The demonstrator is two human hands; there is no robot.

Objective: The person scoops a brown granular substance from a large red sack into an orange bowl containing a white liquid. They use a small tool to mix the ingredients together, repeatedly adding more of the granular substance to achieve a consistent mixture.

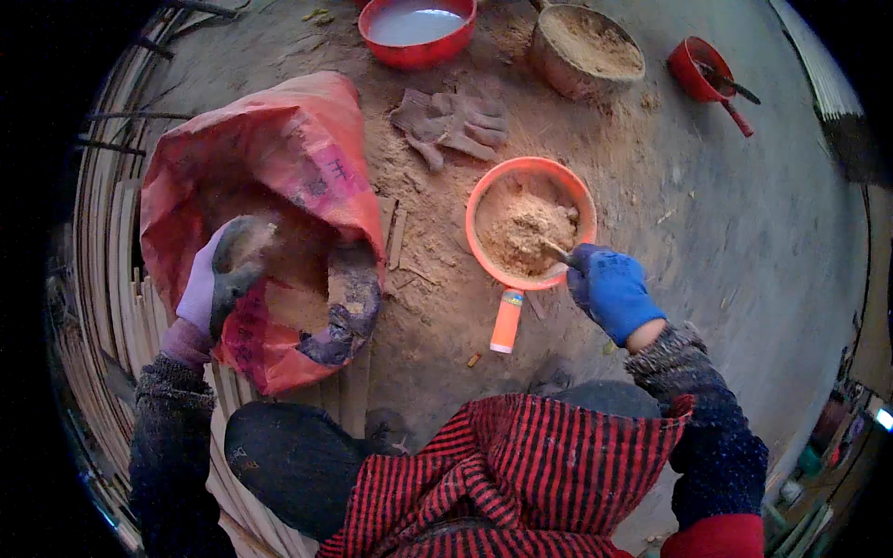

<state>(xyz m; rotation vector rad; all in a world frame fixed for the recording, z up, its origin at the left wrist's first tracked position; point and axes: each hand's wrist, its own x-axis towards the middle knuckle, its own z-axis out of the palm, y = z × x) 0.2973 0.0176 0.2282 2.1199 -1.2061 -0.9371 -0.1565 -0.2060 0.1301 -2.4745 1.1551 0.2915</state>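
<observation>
My left hand (219, 279), in a purple and grey glove, grips the rim of an open red sack (279, 158) that holds tan sawdust. Another dusty glove (346, 307) lies on the sack's mouth to the right. My right hand (609, 290), in a blue glove, is closed on a small tool whose tip sticks into the sawdust heap in an orange bowl (484, 200). An orange tube with a white cap (507, 321) lies on the ground just below the bowl.
A red basin of whitish liquid (419, 28), a round basket of sawdust (586, 46) and a red scoop (702, 70) stand at the far side. A pair of grey gloves (451, 121) lies on the dusty ground. Bamboo strips (102, 279) are stacked at left.
</observation>
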